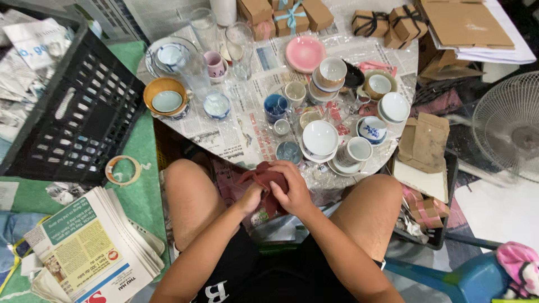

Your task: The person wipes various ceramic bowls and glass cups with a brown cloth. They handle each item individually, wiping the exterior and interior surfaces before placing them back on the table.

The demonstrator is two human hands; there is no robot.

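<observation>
Both hands met low in the middle of the frame, just at the near edge of the round table [236, 147]. The right hand [293, 193] had its fingers curled tight around a dark red cloth [268, 178], and the left hand [252, 197] pinched the same cloth from the other side. The cloth was bunched up between the two hands, and whether something was wrapped inside it could not be seen. Just above the hands, on the newspaper that covered the table, stood a white bowl [320, 138], a white cup [357, 150] and a small blue-green cup [288, 151]. A bit higher was a dark blue cup [275, 106]. A pink plate [305, 54] lay near the top middle, and brown gift boxes with ribbons [290, 15] sat behind it. At the upper left of the table was a yellow-brown bowl [165, 95]. A black plastic crate [78, 112] stood at the left of the frame, and a stack of newspapers [92, 252] lay at the lower left. A white fan [508, 126] was at the right edge.
</observation>
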